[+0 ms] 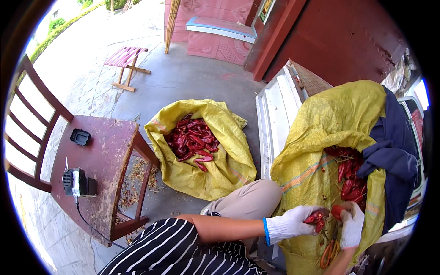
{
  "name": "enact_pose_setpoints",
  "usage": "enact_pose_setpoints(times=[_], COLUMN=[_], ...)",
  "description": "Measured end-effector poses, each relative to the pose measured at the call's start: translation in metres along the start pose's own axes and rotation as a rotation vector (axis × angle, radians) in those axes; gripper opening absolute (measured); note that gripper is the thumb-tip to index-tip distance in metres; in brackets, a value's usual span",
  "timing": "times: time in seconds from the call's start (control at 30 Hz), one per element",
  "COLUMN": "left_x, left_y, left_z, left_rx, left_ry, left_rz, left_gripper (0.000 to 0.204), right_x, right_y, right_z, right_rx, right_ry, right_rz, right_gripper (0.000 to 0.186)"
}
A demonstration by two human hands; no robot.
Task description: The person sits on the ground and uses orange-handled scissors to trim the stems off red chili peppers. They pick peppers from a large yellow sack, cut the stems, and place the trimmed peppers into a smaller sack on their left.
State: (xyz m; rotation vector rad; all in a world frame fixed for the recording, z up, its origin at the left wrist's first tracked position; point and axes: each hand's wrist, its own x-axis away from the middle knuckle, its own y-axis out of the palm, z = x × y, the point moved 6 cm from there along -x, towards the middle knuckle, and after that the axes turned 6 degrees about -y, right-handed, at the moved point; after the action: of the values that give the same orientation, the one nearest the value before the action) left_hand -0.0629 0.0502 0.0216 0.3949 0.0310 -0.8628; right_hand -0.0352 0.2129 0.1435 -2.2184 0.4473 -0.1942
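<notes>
Gloved, the left hand (293,223) clutches a bunch of red chillies (316,219); the right hand (352,225) pinches one chilli (338,211) and should grip near its stalk.

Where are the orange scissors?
The orange-handled scissors are at the bottom right of the head view, against the front of the nearer yellow sack, just below the two gloved hands, the left hand and the right hand, which hold red chillies.
</notes>
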Motion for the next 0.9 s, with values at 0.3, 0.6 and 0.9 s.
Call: enact_pose_setpoints(times=[0.3, 0.6, 0.9], left_x=[0.004, 0.005, 0.016], left_y=[0.013, 0.044, 0.002], left_z=[0.005, -0.031, -0.045], left_rx=[-0.23, 0.16, 0.637], left_ry=[-0.125, -0.454, -0.523], left_rz=[0.063, -0.368, -0.073], left_gripper=[0.052, 0.027, 0.023], right_x=[0.126, 0.122, 0.104], right_y=[-0.001, 0.028, -0.002], right_z=[-0.121, -0.097, 0.021], right_rx=[0.158, 0.491, 0.479], right_ry=[-0.154, -0.278, -0.216], right_rz=[-0.103, 0.098, 0.149], right_gripper=[0.032, 0.028, 0.026])
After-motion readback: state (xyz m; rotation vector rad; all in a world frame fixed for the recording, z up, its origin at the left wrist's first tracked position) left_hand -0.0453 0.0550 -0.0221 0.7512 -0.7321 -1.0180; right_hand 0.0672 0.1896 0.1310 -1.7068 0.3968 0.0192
